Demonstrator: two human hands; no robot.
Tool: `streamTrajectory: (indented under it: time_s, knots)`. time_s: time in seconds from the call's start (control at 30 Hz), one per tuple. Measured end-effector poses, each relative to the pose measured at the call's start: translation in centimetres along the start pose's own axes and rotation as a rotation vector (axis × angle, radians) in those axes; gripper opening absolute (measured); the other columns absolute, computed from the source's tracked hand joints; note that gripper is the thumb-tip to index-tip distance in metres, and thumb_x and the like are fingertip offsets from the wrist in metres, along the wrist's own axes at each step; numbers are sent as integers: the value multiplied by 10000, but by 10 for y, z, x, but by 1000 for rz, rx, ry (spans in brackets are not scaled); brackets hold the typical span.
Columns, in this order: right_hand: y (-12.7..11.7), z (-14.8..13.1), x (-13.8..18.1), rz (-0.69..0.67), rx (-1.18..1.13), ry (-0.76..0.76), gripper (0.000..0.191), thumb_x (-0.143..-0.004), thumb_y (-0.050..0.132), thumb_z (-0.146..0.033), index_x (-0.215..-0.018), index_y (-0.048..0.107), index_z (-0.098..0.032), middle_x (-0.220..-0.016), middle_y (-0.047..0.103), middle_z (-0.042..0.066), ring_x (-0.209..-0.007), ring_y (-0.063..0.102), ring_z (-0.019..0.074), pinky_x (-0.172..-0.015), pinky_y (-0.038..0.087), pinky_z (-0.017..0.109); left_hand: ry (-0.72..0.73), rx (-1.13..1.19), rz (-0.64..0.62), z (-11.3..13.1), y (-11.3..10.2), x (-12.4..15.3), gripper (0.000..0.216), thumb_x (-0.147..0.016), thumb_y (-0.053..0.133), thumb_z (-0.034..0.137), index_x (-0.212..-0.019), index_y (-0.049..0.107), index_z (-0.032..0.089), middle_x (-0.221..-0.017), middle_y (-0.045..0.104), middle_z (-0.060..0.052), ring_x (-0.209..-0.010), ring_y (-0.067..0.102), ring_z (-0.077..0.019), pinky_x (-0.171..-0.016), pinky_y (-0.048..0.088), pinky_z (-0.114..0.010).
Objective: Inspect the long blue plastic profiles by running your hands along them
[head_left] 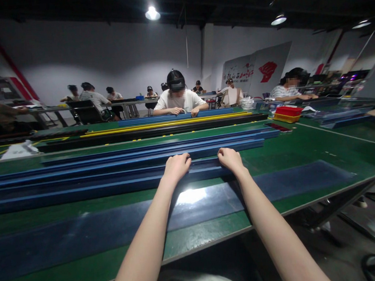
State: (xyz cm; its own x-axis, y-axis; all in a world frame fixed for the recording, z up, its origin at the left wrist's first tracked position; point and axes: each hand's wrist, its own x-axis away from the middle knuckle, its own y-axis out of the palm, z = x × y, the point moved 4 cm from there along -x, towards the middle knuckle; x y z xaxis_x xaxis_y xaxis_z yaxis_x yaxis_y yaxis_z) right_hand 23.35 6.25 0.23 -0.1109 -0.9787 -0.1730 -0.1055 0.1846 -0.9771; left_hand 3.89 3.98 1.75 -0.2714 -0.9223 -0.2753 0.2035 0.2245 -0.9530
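Note:
A long blue channel-shaped strip (82, 193) with raised edges lies across the green table, running out of view on the left. My left hand (177, 167) is closed at its far edge, with the fingertips partly hidden. Close to the strip's right end, my right hand (230, 159) is curled over the same far edge, thumb side toward my left hand. Between the hands, a stretch of the strip shows. A flat, see-through bluish sheet (274, 185) lies under my forearms, nearer to me, with a bright lamp reflection on it.
More blue channel strips (220, 147) lie just beyond my hands. Farther back are black and yellow strips (173, 126), where a co-worker (180, 98) sits handling a blue strip. Stacked red and yellow bins (286, 114) stand at right. The green table's front edge (210, 244) is near me.

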Motion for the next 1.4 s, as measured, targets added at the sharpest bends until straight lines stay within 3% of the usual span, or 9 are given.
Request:
streamTrajectory:
  time_s: [0.17, 0.3, 0.47, 0.7, 1.07, 1.27, 1.4]
  knots:
    - [4, -8, 3, -16, 25, -58, 356, -845, 300, -211, -981, 628, -191, -1064, 631, 105, -981, 548, 226, -783, 365, 332, 22, -87, 46, 6, -1, 3, 299, -867, 345, 260, -938, 625, 184, -944, 667, -79, -908, 594, -216, -763, 431, -307]
    - [4, -21, 7, 13, 36, -89, 358, -860, 288, -222, -1001, 614, -182, -1081, 611, 113, -1002, 525, 239, -808, 353, 354, 192, -39, 72, 23, 1, 5, 276, -867, 360, 241, -939, 620, 183, -991, 647, -58, -938, 566, -195, -807, 415, -297]
    - [3, -31, 11, 55, 24, -124, 344, -875, 285, -236, -1001, 601, -186, -1094, 596, 103, -1005, 513, 225, -819, 344, 335, 361, 20, 2, 41, 7, 9, 263, -869, 384, 268, -994, 604, 194, -1033, 635, -46, -986, 544, -191, -835, 409, -296]
    - [-1, -24, 9, 68, 10, -111, 327, -856, 314, -253, -985, 611, -200, -1068, 607, 85, -986, 517, 222, -801, 349, 318, 277, 18, -20, 34, 3, 8, 298, -879, 358, 300, -966, 625, 203, -984, 651, -49, -935, 558, -195, -798, 416, -290]
    - [0, -2, 1, 33, -6, -30, 355, -825, 312, -179, -1002, 618, -208, -1089, 614, 92, -1011, 523, 241, -798, 351, 342, -36, -156, 50, 13, -11, 6, 339, -877, 324, 290, -870, 639, 166, -860, 666, -106, -894, 582, -235, -746, 425, -323]
    - [6, -6, 1, -4, 3, -37, 363, -844, 300, -187, -1018, 618, -200, -1088, 612, 112, -1013, 522, 242, -816, 341, 367, 18, -166, 78, 20, -4, 7, 332, -889, 319, 306, -886, 624, 173, -929, 648, -105, -956, 542, -233, -786, 405, -331]
    - [8, -17, 5, 11, 0, -48, 364, -856, 286, -198, -1035, 603, -193, -1094, 607, 120, -1028, 506, 248, -850, 312, 397, 169, -92, 70, 32, 1, 8, 322, -897, 327, 333, -906, 605, 171, -987, 624, -95, -973, 522, -221, -809, 395, -322]
